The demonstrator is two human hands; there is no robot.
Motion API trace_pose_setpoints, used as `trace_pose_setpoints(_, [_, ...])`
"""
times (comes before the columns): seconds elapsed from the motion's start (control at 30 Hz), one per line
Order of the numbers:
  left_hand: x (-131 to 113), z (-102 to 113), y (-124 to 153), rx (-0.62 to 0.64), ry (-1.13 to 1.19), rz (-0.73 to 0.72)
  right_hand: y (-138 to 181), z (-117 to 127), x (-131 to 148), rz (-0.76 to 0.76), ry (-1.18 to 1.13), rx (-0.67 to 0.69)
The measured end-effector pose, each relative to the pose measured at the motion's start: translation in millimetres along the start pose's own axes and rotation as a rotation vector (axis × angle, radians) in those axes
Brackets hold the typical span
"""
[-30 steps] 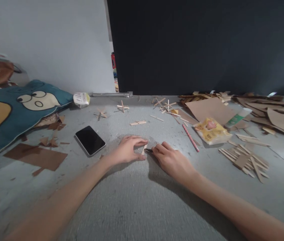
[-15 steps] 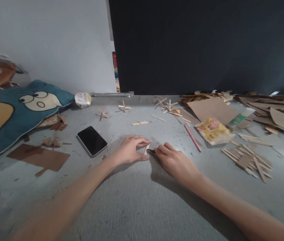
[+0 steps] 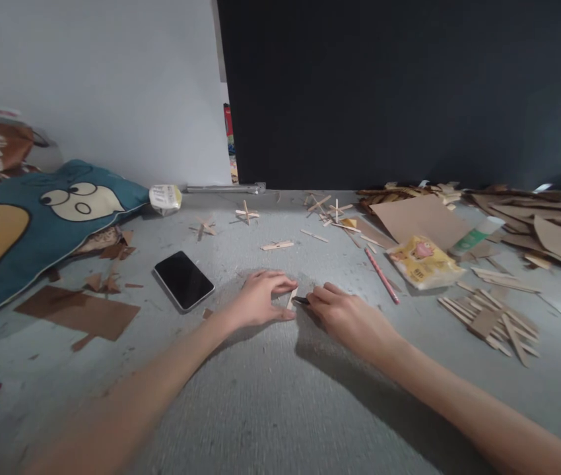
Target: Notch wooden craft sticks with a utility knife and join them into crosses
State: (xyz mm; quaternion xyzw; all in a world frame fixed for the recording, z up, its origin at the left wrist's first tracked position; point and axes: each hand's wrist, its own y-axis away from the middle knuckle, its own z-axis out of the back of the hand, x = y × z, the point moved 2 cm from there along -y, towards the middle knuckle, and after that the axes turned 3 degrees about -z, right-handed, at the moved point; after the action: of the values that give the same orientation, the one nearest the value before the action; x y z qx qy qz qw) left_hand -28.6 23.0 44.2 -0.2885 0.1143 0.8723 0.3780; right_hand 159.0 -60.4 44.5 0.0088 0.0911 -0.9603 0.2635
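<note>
Both hands rest on the grey floor in the middle of the view. My left hand presses its fingers down on a short wooden stick, pinning it flat. My right hand is closed around a small dark tool whose tip touches the right side of that stick. Most of the tool is hidden inside the fist, so I cannot name it exactly.
A black phone lies left of my hands. A blue cartoon cushion and brown cardboard scraps fill the left. To the right lie a pink pencil, a yellow packet, a glue bottle, a stick pile and cardboard sheets.
Both hands stay on the stick with almost no movement; the view has shifted slightly, so everything sits a little lower and further right.
</note>
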Motion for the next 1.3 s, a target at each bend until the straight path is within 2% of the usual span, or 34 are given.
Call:
trace_pose_setpoints(0.27, [1.8, 0.0, -1.5, -0.01, -0.02, -0.022, -3.5, -7.9, 2.5, -0.147, -0.09, 0.009])
trace_pose_setpoints(0.67, [-4.0, 2.8, -3.4, -0.015, 0.014, -0.013, -12.3, -4.0, -2.4, -0.327, -0.256, 0.067])
trace_pose_setpoints(0.87, [-3.7, 3.0, -3.0, -0.004, 0.037, -0.025, -17.6, 2.0, -10.6, -0.454, -0.541, 0.164])
trace_pose_setpoints(1.07, [-2.7, 2.7, -3.0, -0.008, 0.042, -0.046, -13.6, 4.2, -18.5, -0.51, -0.949, 0.296])
trace_pose_setpoints(1.13, [-2.8, 2.6, -2.8, -0.01, 0.047, -0.044, -11.1, 3.0, -21.3, -0.518, -0.884, 0.205])
trace_pose_setpoints(1.23, [-2.0, 2.3, -2.3, -0.013, 0.045, -0.027, -6.0, 1.5, -22.7, -0.47, -0.551, -0.01])
trace_pose_setpoints(1.3, [-0.7, 1.9, -2.2, -0.009, 0.045, -0.018, -1.6, -0.7, -20.7, -0.403, -0.372, -0.094])
